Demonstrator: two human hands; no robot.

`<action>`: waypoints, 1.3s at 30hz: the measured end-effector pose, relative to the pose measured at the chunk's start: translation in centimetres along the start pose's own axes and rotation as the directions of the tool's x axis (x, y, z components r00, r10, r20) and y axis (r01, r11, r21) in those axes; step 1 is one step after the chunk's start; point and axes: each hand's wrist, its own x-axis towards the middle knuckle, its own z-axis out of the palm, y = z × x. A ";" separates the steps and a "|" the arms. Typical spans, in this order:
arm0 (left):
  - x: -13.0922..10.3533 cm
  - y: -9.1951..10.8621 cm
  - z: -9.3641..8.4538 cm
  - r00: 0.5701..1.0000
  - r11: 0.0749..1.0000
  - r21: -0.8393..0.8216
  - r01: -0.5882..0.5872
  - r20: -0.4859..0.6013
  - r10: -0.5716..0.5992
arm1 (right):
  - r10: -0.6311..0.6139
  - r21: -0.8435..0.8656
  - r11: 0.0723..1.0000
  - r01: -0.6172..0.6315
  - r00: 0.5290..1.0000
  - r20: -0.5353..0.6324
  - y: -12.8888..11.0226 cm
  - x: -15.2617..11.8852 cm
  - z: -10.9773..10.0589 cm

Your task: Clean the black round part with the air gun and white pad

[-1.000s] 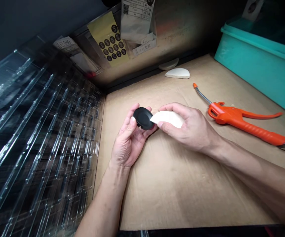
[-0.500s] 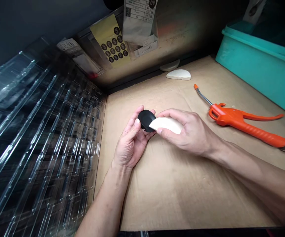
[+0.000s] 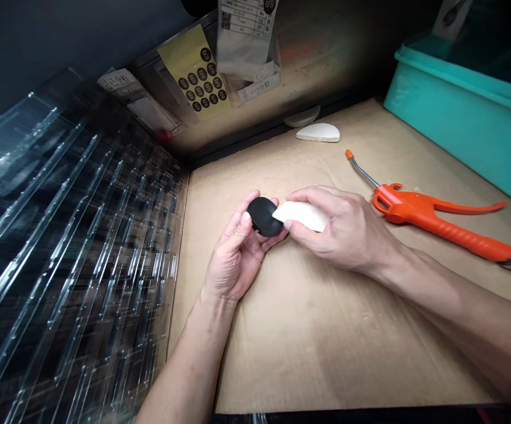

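Head view: left hand (image 3: 233, 259) pinches black oval cap (image 3: 261, 216); right hand (image 3: 343, 232) grips white wedge (image 3: 302, 215), tip touching cap's right edge, long axis pointing left.

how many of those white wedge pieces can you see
2: one white wedge held in the right hand against the black disc; another lying on the cardboard at the back.

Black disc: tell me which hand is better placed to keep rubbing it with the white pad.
Right. The right hand already grips the white pad, its tip touching the black disc, which the left hand holds.
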 end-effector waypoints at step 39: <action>0.1 -0.5 0.0 1.000 0.998 0.052 -0.016 0.001 0.016 | 0.138 0.224 0.962 -0.158 0.985 0.103 -0.4 0.3 -0.7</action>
